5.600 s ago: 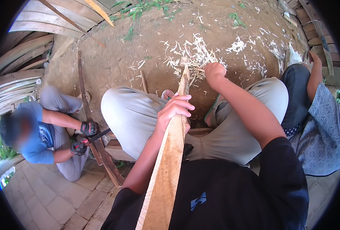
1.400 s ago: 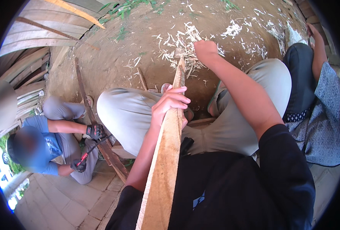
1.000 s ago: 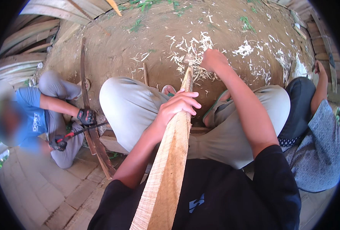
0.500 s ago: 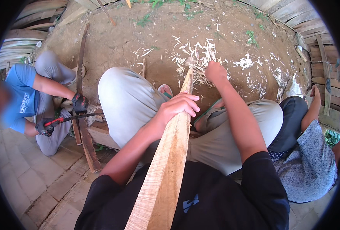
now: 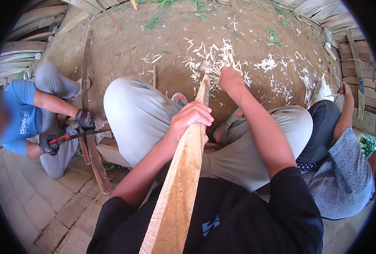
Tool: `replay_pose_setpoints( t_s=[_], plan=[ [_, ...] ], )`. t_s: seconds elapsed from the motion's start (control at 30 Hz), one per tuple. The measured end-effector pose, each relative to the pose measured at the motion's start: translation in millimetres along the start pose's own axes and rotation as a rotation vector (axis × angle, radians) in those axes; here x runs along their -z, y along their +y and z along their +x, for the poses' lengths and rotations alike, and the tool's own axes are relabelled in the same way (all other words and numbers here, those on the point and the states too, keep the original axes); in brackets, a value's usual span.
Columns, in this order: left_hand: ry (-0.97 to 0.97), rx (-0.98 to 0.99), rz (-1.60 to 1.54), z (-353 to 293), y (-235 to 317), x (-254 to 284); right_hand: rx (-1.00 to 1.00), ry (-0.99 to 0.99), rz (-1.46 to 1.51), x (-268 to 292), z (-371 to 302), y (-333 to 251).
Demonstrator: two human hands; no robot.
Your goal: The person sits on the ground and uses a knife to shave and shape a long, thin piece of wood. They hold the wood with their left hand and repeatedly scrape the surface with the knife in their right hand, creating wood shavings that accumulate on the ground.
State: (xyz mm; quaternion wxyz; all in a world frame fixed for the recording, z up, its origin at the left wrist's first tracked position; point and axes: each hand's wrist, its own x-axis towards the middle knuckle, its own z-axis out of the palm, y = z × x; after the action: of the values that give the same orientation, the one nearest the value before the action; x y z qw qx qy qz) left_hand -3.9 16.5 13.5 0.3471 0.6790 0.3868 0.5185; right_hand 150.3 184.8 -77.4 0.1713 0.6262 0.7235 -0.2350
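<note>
A long pale piece of wood (image 5: 177,182), squared and narrowing toward its far end, runs from against my black shirt out between my knees. My left hand (image 5: 191,119) wraps over its upper part, the fingers curled across the top. Just right of the narrow far tip is my right hand (image 5: 230,79), closed in a fist. Whatever the fist may hold is hidden behind the knuckles. Pale curled wood shavings (image 5: 226,53) lie on the dirt ground beyond the tip.
At left, a person in a blue shirt (image 5: 20,112) and dark gloves grips a red-and-black tool (image 5: 63,138) beside a long dark board (image 5: 95,158). Another seated person in grey patterned cloth (image 5: 344,180) is close on my right. Stacked planks (image 5: 31,36) line the far left.
The fingers of my left hand have curled more tightly around the wood. My right fist stays beside the tip, and the whole view has shifted slightly.
</note>
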Motion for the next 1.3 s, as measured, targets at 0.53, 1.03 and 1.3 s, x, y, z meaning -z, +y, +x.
replay_pose_setpoints(
  t_s=[0.53, 1.03, 1.3],
  plan=[
    [-0.06, 0.023, 0.058, 0.2, 2.4, 2.1, -0.032, 0.056, 0.089, -32.5, 25.4, 28.7],
    [-0.016, 0.038, 0.053, -3.0, 1.9, -3.0, 0.118, -0.031, 0.002, 20.1, -14.2, 4.6],
    [0.032, 0.026, 0.045, -7.0, -1.5, -3.7, 0.107, 0.075, 0.019, -12.4, 2.3, 11.6]
  ],
)
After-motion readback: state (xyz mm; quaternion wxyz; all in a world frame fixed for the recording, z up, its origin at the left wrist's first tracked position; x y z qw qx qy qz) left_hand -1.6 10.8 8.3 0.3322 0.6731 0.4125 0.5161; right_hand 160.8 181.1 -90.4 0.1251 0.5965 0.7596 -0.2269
